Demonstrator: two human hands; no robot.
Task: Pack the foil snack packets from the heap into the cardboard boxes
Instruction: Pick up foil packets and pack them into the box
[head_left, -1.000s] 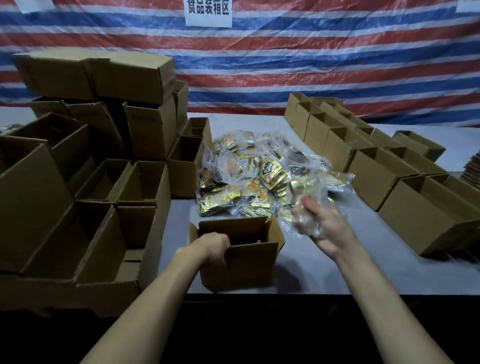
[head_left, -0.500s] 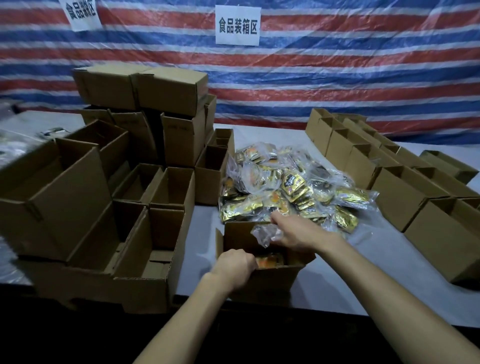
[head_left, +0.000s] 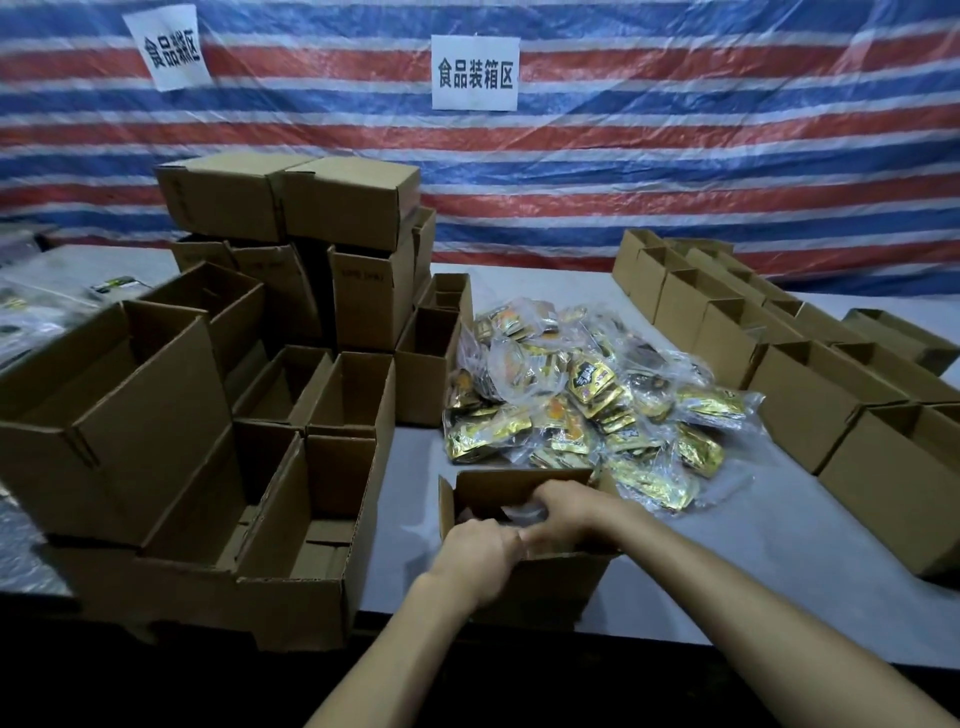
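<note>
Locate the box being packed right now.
Head view, bottom centre: the open box sits at the near edge of the table, in front of the packet heap, left hand gripping its near rim, right hand inside it.

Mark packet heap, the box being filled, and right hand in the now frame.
packet heap (head_left: 587, 410): head view, gold packets mid-pile.
box being filled (head_left: 506, 483): head view, inner face of far wall.
right hand (head_left: 569, 512): head view, back of the hand.

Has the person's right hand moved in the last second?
Yes. The right hand left the near edge of the heap and went down into the open box in front of it.
</note>
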